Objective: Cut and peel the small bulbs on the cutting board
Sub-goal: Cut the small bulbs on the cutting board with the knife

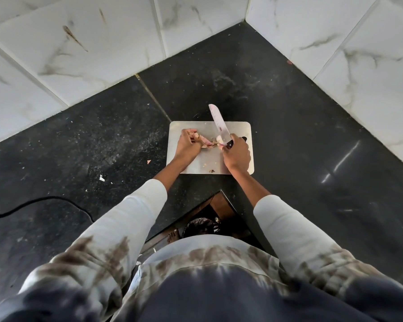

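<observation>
A pale rectangular cutting board (pixel 237 129) lies on the black counter in the corner. My left hand (pixel 187 146) is curled over the board's left part, fingers closed on pinkish bulb skins (pixel 206 143). My right hand (pixel 236 154) grips the black handle of a knife (pixel 218 123); its stained blade points away from me, up past the board's far edge. A small peeled pale bulb (pixel 219 138) sits at the base of the blade between my two hands. Small scraps (pixel 211 170) lie near the board's front edge.
White marble-look tiled walls (pixel 102 54) meet behind the board. Bits of peel (pixel 102 178) are scattered on the counter (pixel 312 135) to the left. A black cable (pixel 40 201) runs along the left counter. Below the counter edge stands a dark bin (pixel 201 226).
</observation>
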`<state>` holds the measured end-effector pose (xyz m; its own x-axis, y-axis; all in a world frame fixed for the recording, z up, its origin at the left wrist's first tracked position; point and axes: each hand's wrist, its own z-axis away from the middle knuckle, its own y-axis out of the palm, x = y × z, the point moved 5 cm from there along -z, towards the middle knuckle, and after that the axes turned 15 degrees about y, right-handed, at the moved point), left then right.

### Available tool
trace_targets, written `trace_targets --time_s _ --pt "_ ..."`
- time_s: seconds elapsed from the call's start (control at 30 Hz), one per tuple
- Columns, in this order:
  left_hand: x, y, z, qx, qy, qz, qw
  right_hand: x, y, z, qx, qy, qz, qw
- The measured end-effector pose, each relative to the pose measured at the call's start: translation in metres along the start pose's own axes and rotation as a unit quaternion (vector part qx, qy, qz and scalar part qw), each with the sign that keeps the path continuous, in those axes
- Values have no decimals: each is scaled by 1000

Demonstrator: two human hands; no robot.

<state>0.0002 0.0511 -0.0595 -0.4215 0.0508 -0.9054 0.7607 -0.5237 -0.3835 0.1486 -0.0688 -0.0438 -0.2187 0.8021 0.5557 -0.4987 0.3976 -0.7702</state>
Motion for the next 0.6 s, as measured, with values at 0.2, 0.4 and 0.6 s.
trace_targets --time_s 0.2,0.4,0.6 --pt "0 4 3 -48 -38 17 998 -4 -6 -3 6 8 -6 1000" --pt "0 16 5 -26 -36 73 996 9 -5 5 69 -10 -96 993" --pt "-2 20 9 -6 -43 118 992 15 2 4 138 -20 -71 988"
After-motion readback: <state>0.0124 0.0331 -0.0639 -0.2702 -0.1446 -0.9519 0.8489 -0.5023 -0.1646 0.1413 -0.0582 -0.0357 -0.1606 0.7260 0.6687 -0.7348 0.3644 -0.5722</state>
